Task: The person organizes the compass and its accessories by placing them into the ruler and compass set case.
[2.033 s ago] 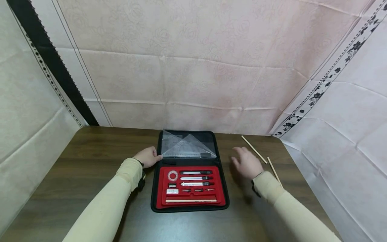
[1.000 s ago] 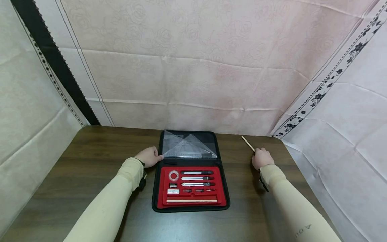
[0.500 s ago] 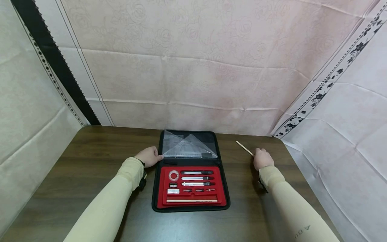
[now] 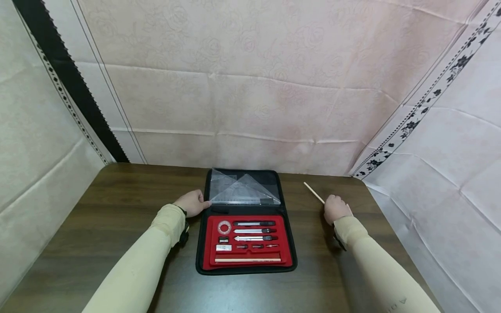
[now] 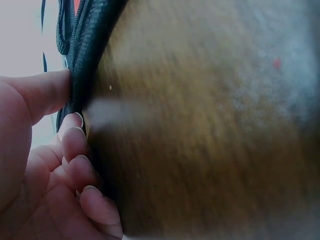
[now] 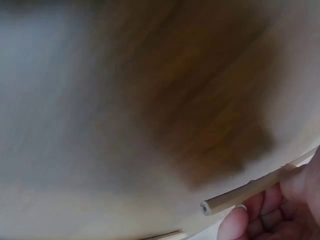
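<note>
A black zip case (image 4: 289, 243) lies unfolded on the table, its red tray (image 4: 250, 253) facing up. My left hand (image 4: 192, 203) pinches the case's left edge near the fold; in the left wrist view the thumb (image 5: 47, 92) and curled fingers meet at the zipped rim. To the right of the case, my right hand (image 4: 336, 208) holds a plain wooden pencil (image 4: 314, 192), which points away to the upper left. In the right wrist view the held pencil (image 6: 245, 194) runs between thumb and fingers, with its flat end showing. A second pencil (image 6: 165, 235) shows at that view's bottom edge.
Clear set squares (image 4: 246, 190) sit in the case's lid. The tray holds a roll of tape (image 4: 224, 227), compasses (image 4: 255, 238), an eraser (image 4: 223, 248), a sharpener (image 4: 223, 239) and a pencil (image 4: 248, 260). Cloth curtains (image 4: 250, 108) stand around the wooden table (image 4: 129, 208).
My right hand has moved right, taken hold of a pencil from the table, and shifted it slightly left and nearer. My left hand has stayed on the case's edge.
</note>
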`<state>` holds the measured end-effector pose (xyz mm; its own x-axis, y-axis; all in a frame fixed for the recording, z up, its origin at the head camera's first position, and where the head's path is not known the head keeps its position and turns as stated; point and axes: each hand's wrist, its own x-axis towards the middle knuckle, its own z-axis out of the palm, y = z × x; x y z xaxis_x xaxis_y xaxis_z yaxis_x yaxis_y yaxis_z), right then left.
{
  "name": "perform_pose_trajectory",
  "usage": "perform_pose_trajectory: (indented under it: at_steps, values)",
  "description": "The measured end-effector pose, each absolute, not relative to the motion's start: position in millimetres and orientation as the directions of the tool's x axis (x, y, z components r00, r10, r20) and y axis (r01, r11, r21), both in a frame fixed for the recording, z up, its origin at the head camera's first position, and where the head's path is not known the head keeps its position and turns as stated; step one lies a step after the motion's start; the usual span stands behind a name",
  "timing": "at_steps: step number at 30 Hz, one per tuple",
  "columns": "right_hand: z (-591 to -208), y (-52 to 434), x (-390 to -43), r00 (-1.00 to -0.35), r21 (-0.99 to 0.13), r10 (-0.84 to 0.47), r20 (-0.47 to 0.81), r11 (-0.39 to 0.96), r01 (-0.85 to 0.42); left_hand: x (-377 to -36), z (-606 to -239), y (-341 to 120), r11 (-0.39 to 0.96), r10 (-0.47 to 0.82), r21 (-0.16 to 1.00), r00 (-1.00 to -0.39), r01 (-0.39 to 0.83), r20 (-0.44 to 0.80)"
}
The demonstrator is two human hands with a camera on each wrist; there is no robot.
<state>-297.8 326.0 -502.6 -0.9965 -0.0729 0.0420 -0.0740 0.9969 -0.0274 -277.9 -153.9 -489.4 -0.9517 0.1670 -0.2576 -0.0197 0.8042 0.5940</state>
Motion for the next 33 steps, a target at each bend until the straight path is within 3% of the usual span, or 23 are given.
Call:
perform_pose_trajectory:
  at_steps: [4,10,19,24,33]
  values:
    - [-500.7,306.5,-292.0,-0.966,-0.081,-0.206,0.155,0.972,-0.220,-277.2,-488.4,-153.2,0.801,0.166,0.598,-0.952,-0.021,-0.255]
    - [-490.2,250.4,-262.3,-0.836,-0.060,-0.475,0.275,0.859,-0.508,-276.4,-486.7,-152.5,0.802,0.164,0.597,-0.953,-0.022,-0.256]
    - [-474.1,177.5,-196.1,-0.716,-0.074,-0.696,0.061,0.712,-0.698,-275.7,-485.4,-151.1,0.804,0.163,0.594,-0.952,-0.024,-0.260]
    - [-480.7,163.7,-175.7,-0.636,0.001,-0.772,-0.001,0.636,-0.772,-277.3,-487.8,-152.1,0.807,0.165,0.590,-0.953,-0.018,-0.255]
    - [-483.7,156.2,-164.1,-0.632,0.080,-0.773,-0.057,0.627,-0.775,-279.2,-492.0,-153.7,0.804,0.166,0.594,-0.950,-0.026,-0.266]
